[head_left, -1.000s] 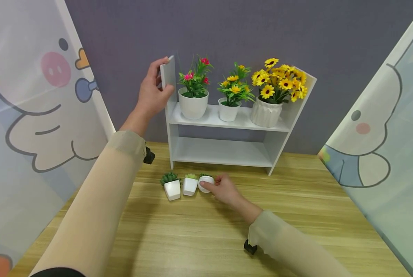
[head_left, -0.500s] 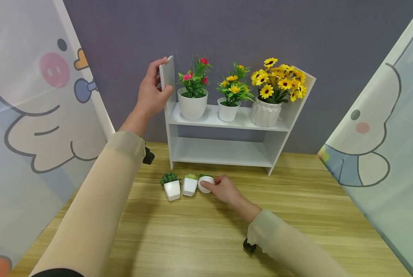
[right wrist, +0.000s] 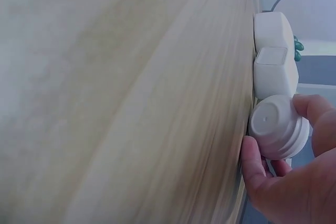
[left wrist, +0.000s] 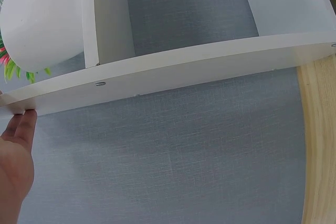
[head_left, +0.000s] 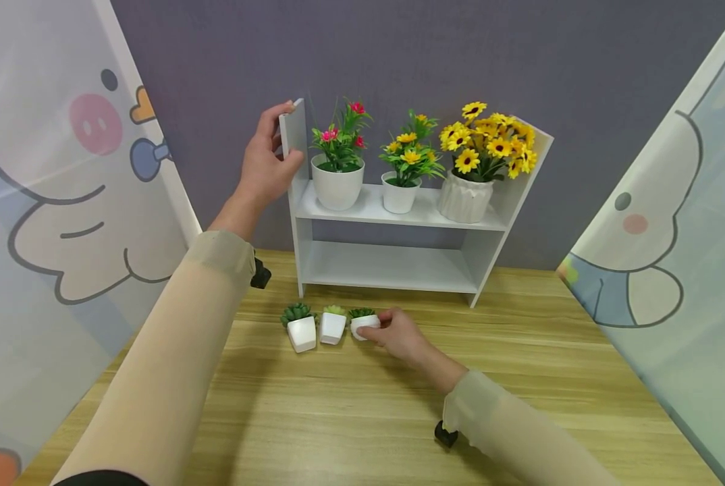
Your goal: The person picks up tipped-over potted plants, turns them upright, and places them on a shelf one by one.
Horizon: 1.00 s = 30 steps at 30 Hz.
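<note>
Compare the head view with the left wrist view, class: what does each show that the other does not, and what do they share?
Only the head view: the right hand holding the round-potted succulent, the middle succulent and dark-green succulent beside it, and the pig print.

Only the left wrist view: small metal fittings in the outer face of the white shelf.

Both: the left hand gripping the shelf's side, the pot with pink flowers, the grey wall and part of the wooden tabletop.
</note>
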Tool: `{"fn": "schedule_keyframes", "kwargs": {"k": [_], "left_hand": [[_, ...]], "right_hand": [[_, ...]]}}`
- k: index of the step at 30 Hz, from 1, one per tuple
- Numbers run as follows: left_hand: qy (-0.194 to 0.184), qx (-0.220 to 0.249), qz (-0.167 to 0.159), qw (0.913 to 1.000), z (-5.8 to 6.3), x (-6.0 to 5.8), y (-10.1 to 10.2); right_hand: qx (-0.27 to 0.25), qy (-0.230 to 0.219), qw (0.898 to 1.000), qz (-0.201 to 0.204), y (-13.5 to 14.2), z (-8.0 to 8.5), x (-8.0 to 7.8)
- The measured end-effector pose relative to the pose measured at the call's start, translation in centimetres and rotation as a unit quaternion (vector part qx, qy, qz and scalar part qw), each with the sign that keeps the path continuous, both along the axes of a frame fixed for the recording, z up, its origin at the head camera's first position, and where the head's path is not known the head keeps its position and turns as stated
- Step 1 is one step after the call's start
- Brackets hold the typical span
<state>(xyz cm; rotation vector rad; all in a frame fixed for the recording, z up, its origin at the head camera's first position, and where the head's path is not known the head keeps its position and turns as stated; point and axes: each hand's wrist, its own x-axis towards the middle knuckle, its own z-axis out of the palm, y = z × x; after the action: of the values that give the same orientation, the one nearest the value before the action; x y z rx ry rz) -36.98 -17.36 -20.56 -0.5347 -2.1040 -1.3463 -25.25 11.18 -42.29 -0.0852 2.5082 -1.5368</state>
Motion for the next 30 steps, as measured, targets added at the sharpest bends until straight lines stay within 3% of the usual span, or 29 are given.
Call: {"fn": "schedule_keyframes", "kwargs": {"k": [5,30], "left_hand": [[0.0,-0.004,0.001,1.0,0.0,0.1,-0.1],[-0.014,-0.007,0.011,0.9998,0.0,0.1,-0.1]], "right_hand": [[0.015,0.011,1.0,0.011,0.6,0.1,0.1],[-0.036,0.012,0.998,0.056,2.6,-0.9,-0.2]]}}
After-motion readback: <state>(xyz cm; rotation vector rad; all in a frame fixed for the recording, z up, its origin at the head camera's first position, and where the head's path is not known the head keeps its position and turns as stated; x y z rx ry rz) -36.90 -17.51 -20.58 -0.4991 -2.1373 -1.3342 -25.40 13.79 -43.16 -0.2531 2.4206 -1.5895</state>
